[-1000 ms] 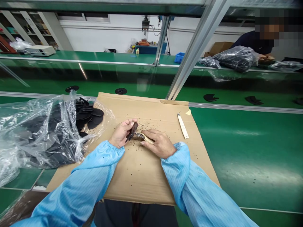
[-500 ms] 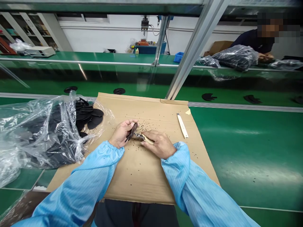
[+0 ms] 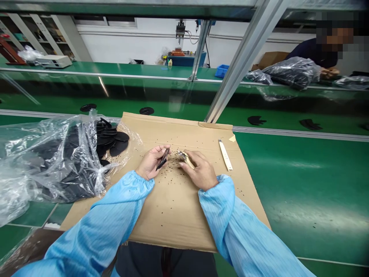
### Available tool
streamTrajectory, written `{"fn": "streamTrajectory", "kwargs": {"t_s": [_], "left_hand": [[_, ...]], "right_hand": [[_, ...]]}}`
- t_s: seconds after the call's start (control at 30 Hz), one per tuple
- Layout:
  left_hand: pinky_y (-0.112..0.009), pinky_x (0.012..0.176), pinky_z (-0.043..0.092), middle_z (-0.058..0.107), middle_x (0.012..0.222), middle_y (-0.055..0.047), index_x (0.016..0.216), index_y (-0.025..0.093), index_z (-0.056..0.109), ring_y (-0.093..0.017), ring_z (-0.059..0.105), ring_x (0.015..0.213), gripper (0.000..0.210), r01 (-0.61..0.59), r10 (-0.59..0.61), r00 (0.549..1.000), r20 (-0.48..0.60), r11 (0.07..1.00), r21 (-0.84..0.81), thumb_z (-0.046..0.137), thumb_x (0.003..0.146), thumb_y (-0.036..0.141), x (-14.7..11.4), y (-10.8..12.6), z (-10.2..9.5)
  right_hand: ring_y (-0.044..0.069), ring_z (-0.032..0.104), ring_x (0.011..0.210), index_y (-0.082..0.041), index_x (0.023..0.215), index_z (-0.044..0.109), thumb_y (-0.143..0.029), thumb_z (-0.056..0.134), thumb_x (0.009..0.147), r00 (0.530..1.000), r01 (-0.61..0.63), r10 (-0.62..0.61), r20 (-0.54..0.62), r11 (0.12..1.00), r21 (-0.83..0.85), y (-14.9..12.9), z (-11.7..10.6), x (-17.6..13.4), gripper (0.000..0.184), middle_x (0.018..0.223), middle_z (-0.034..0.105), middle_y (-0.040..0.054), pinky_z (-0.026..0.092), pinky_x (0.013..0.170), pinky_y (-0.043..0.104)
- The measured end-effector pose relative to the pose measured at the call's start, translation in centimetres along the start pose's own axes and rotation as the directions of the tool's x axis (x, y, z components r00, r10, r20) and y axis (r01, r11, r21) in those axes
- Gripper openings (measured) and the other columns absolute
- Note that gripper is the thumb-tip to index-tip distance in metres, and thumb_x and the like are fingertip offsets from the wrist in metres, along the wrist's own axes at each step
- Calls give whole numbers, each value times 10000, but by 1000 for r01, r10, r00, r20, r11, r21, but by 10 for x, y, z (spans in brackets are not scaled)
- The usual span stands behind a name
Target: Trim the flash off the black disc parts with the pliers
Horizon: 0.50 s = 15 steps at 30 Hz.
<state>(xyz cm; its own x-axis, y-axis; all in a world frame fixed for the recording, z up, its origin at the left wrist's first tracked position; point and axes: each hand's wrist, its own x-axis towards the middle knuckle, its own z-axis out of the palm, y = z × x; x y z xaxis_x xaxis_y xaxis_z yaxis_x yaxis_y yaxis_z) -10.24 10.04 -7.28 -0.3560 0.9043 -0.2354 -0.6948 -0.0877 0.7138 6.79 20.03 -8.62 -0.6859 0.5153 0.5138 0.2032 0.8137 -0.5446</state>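
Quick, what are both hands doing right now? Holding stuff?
Left hand: closed, holding a black piece.
Right hand: closed around a metal-tipped tool with cream handles.

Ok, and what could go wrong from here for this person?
The metal tip of the cutters in the right hand points toward the left hand, which holds a dark piece; a slip might nick a finger.

Dark specks litter the cardboard and could cling to pieces.

The left sleeve lies near the plastic bag and might snag it.
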Motion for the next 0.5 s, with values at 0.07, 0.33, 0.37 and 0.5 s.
{"fn": "streamTrajectory", "kwargs": {"t_s": [0.07,0.33,0.37,0.5], "left_hand": [[-156,437,423,601,781,-31,959,105,586,-61,502,505,234,-26,26,998,-51,1000,-5,700,756,125,1,-1,2],[-244,634,522,633,755,-50,976,114,509,-129,615,640,390,-97,97,995,-4,992,-80,753,674,80,10,-5,0],[-238,631,511,637,749,-59,954,106,519,-127,610,636,371,-92,92,996,1,993,-77,753,668,83,12,-6,-2],[-243,647,497,635,785,-70,915,84,574,-138,607,681,323,-106,107,994,-2,984,-143,774,673,157,16,-14,-5]], "right_hand": [[272,574,1078,-132,1209,603,-491,574,882,999,-41,39,-19,994,-102,9,2,0,487,1155,616,133,476,956,426],[277,579,1060,-139,1177,619,-409,604,881,946,53,-135,-295,962,-269,3,3,5,401,1123,613,144,475,960,449],[258,593,1023,-152,1156,631,-341,626,873,917,93,-183,-354,962,-256,-8,5,6,340,1089,623,131,486,942,421],[192,621,925,-192,1028,670,-182,587,876,923,286,-290,-254,957,-52,-66,32,29,173,991,653,77,515,873,324]]}}
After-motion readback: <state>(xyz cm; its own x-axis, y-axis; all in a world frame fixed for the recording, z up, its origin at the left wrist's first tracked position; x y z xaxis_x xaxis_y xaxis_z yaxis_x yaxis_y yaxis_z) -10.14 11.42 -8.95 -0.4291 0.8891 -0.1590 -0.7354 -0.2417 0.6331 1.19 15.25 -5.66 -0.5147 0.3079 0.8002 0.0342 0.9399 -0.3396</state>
